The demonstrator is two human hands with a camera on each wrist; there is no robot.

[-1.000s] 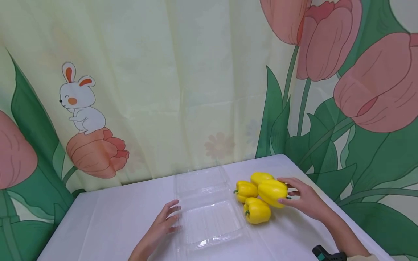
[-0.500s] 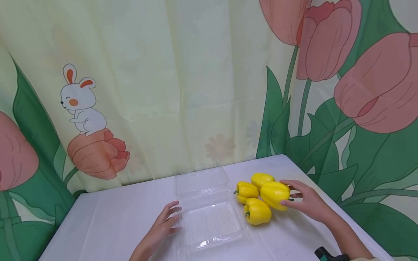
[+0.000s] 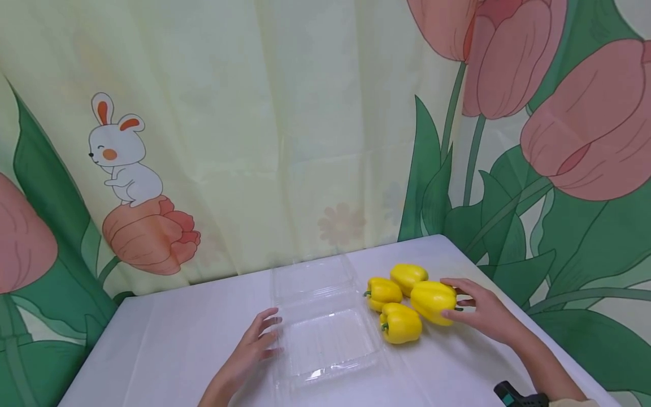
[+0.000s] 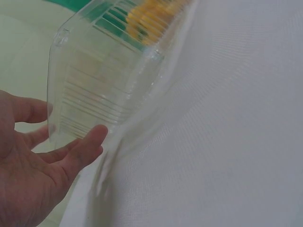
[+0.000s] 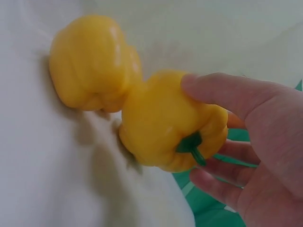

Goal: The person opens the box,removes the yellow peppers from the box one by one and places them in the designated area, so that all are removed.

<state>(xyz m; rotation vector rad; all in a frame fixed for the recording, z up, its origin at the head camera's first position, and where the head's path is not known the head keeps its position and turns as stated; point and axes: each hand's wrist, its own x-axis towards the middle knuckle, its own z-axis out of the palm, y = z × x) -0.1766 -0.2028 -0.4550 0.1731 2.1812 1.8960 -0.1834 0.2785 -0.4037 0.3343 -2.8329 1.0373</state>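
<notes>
My right hand [image 3: 480, 311] holds a yellow bell pepper [image 3: 432, 302] between thumb and fingers. In the right wrist view, the thumb lies on one side of this pepper [image 5: 165, 123] and its green stem faces the palm. Whether it touches the table is unclear. Three more yellow bell peppers stand close by: one at the front [image 3: 400, 323], one at the left [image 3: 383, 293], one at the back [image 3: 408, 278]. A clear plastic clamshell box [image 3: 328, 345] lies unfolded left of them. Along its left side is my left hand [image 3: 249, 353], fingers relaxed; in the left wrist view fingertips meet the box wall [image 4: 90, 94].
A white cloth covers the table [image 3: 178, 328]. Its far edge meets a curtain [image 3: 229, 169] printed with tulips and a rabbit. The box's lid half [image 3: 312, 280] lies toward the back. A black wristband [image 3: 519, 395] is on the right arm.
The right hand and its bell pepper have shifted slightly right, away from the other peppers. The left hand stays beside the box. The head view has tilted a little.
</notes>
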